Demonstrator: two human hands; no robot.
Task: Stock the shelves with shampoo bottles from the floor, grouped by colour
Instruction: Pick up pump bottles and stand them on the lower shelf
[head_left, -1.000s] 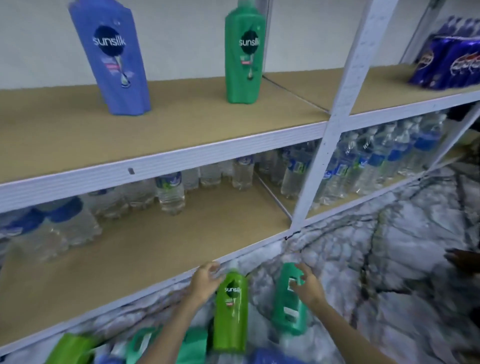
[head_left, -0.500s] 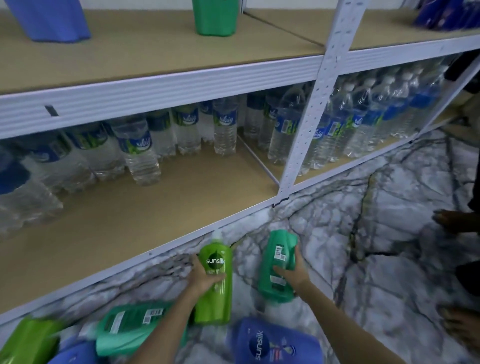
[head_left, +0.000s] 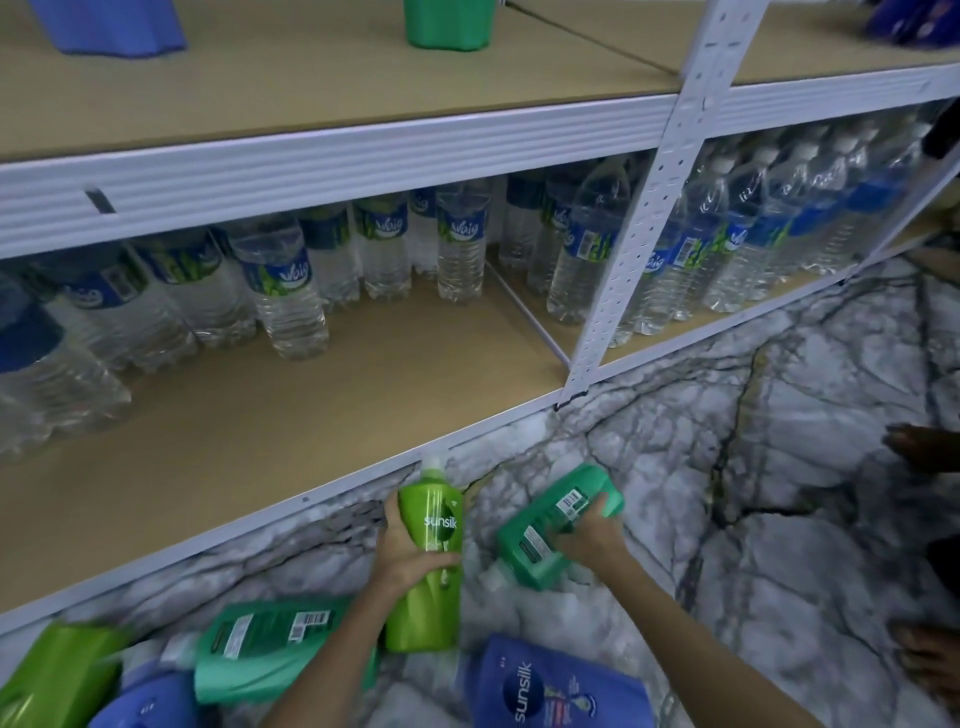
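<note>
Near the floor (head_left: 779, 467), left hand (head_left: 410, 551) wrapped round lime-green shampoo bottle (head_left: 428, 561), cap pointing far; right hand (head_left: 587, 535) gripping tilted teal-green bottle (head_left: 558, 525), back label up. Nearer: teal bottle (head_left: 270, 649) lying at left, blue bottle (head_left: 556, 686) at right. Far: lower shelf (head_left: 311, 415) with water bottles (head_left: 280, 291); upper shelf (head_left: 311, 78) with blue and green bottle bases.

Over a marbled floor (head_left: 779, 493), the left hand (head_left: 405, 551) grips a lime-green shampoo bottle (head_left: 428, 561) and the right hand (head_left: 589, 538) holds a teal-green bottle (head_left: 550, 525). Water bottles (head_left: 291, 296) line the low shelf (head_left: 285, 415) behind; more shampoo bottles (head_left: 270, 649) lie nearby
</note>
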